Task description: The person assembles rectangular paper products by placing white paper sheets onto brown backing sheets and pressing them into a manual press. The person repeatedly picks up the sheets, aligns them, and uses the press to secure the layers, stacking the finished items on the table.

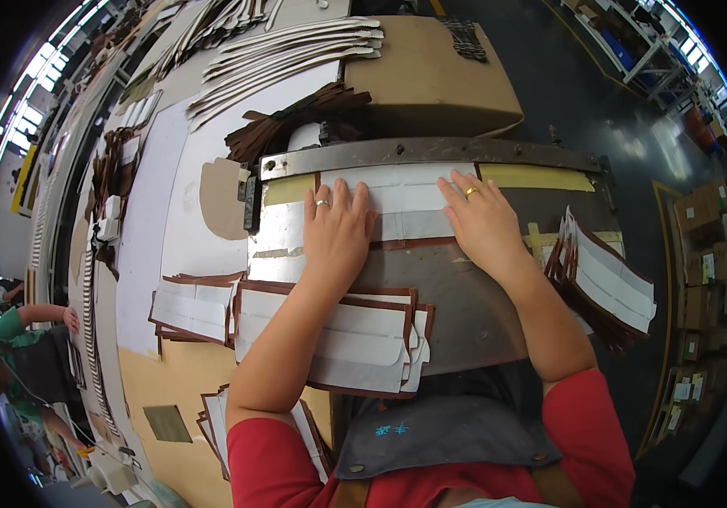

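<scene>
White strip [406,199] under both flat hands

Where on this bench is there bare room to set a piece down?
Bare metal plate lies between the forearms, below the white strip both hands press. The white sheet left of the plate is partly free. Crowded: the stack under the left forearm and the upright pile at right.

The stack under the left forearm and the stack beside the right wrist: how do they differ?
The stack under the left forearm lies flat on the table; the stack beside the right wrist stands tilted on edge, fanned. The first is partly covered by the arm; the second is untouched. Both are white pieces with brown borders.
</scene>
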`<state>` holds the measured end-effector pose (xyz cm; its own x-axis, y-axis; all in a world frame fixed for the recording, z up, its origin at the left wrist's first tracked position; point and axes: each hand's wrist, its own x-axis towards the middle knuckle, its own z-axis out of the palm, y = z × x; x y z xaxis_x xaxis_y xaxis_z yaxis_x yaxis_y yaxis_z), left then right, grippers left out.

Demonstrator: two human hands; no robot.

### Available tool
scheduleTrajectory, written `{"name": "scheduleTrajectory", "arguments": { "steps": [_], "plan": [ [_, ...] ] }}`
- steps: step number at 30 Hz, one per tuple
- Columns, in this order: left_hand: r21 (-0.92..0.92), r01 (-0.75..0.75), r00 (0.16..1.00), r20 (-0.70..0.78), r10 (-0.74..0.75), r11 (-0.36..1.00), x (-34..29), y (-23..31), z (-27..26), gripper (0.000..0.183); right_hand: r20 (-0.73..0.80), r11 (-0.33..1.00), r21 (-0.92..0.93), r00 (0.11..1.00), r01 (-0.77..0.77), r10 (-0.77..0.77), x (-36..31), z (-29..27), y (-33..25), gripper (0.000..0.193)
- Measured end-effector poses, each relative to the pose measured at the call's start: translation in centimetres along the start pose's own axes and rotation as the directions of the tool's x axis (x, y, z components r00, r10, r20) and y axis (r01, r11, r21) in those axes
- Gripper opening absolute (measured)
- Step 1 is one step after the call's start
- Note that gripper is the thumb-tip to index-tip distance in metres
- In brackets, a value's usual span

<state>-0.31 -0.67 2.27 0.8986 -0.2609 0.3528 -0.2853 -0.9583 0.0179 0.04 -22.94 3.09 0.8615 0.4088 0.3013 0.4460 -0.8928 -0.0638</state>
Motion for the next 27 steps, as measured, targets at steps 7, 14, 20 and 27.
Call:
{"name": "scheduleTrajectory", "arguments": {
  "steps": [7, 14, 20, 27],
  "plan": [
    [0.033, -0.016, 1.0, 0.007, 0.016, 0.999, -0.5, 0.1, -0.4, 0.038, -0.035, 0.999, 0.001, 0.999, 0.033, -0.033, 0.1, -0.1, -0.2, 0.038],
    [-0.022, -0.031, 0.999, 0.015, 0.032, 0.999, -0.3, 0.1, -0.7, 0.03, -0.065, 0.997, 0.064, 0.997, 0.047, -0.042, -0.3, -0.7, 0.3, 0.032],
    [-0.343, 0.044, 0.967, 0.252, 0.047, 0.938, -0.2, -4.2, -3.3, 0.022, -0.021, 0.96, 0.273, 0.998, 0.057, -0.053, 0.3, -3.0, -0.7, 0.029],
    [-0.236, 0.083, 0.983, 0.177, -0.041, 0.968, -0.5, -7.6, -1.9, 0.048, -0.014, 0.77, 0.595, 0.961, 0.231, -0.277, 8.0, 2.1, -6.3, 0.033]
  ]
}}
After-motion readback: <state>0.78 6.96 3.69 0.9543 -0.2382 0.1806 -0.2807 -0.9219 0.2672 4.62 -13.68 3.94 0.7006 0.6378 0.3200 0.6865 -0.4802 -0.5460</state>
